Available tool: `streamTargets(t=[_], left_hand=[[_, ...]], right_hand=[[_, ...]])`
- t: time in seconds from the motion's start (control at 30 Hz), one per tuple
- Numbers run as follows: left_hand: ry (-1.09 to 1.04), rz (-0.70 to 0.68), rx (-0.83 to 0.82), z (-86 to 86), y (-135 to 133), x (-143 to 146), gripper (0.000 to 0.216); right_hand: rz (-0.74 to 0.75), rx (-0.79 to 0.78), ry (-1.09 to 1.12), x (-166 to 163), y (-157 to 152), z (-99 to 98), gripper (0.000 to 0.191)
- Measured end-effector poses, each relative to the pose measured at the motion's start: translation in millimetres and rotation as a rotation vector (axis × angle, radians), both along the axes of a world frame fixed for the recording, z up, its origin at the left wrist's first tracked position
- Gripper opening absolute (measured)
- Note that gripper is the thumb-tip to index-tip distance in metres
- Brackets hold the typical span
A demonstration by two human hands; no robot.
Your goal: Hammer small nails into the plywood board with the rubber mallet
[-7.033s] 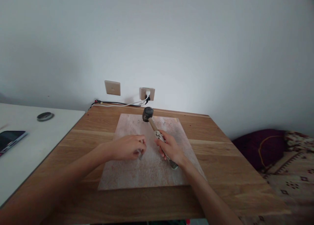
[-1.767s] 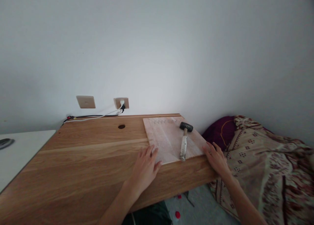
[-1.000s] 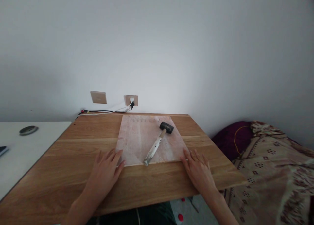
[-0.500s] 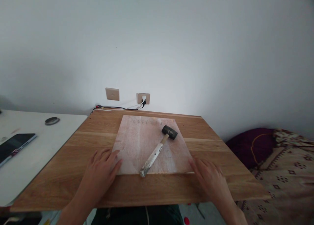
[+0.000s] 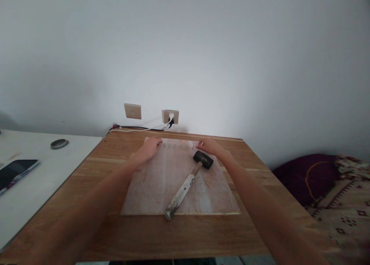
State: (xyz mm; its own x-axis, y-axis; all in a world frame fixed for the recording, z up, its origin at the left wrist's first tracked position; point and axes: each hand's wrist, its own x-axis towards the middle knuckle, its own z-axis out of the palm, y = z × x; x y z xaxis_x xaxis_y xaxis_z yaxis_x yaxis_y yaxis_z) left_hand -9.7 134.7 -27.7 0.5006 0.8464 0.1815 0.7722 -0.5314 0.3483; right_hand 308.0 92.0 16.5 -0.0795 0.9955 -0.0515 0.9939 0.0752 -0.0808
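A pale wooden board [image 5: 162, 184] lies flat, with several small nails [image 5: 174, 145] in a row near its far edge. On it rests a mallet with a black head [image 5: 203, 159], its white-smeared wooden handle [image 5: 182, 191] slanting toward me and ending just past the near edge. My left hand [image 5: 150, 147] is at the far left corner, fingers curled and closed by the left end of the nail row; what they hold is hidden. At the far right, my right hand [image 5: 210, 146] has bent fingers drawn together beside the rightmost visible nail, with their contents unclear.
The board lies on a wooden table [image 5: 115, 234]. To the left, a white surface [image 5: 26, 215] carries a phone [image 5: 17, 172] and a grey tape roll [image 5: 59, 144]. Cables [image 5: 138, 129] run along the wall to a socket [image 5: 170, 117]. Patterned fabric [image 5: 343, 203] is at right.
Both hands have moved from the board's near corners to its far corners, beside the nails, and their fingers have curled in. The view has shifted closer; the mallet still lies on the board.
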Motion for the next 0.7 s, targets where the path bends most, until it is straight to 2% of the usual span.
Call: streamTargets(t=[0.07, 0.2, 0.27, 0.5, 0.6, 0.7], left_hand=[[-0.014, -0.010, -0.031, -4.1, 5.7, -1.8, 0.030], [-0.066, -0.050, -0.030, -2.8, 14.6, -4.5, 0.023], [-0.068, -0.064, -0.021, 1.2, 18.4, -1.9, 0.022], [0.090, -0.142, -0.058, 11.1, 20.9, 17.4, 0.019], [0.117, -0.121, -0.029, 10.4, 19.6, 20.2, 0.014], [0.011, -0.046, -0.014, 10.0, 17.8, 22.9, 0.013]], right_hand=[[0.023, -0.066, -0.048, -3.7, 9.4, -2.4, 0.017], [0.055, -0.144, -0.108, -9.4, 16.0, -1.3, 0.034], [0.080, -0.186, -0.119, -13.8, 17.0, -0.3, 0.036], [0.129, -0.253, -0.132, -30.7, 21.1, 2.1, 0.038], [0.167, -0.223, -0.119, -35.5, 23.3, 5.7, 0.031], [0.190, -0.186, -0.100, -42.6, 26.2, 6.1, 0.022]])
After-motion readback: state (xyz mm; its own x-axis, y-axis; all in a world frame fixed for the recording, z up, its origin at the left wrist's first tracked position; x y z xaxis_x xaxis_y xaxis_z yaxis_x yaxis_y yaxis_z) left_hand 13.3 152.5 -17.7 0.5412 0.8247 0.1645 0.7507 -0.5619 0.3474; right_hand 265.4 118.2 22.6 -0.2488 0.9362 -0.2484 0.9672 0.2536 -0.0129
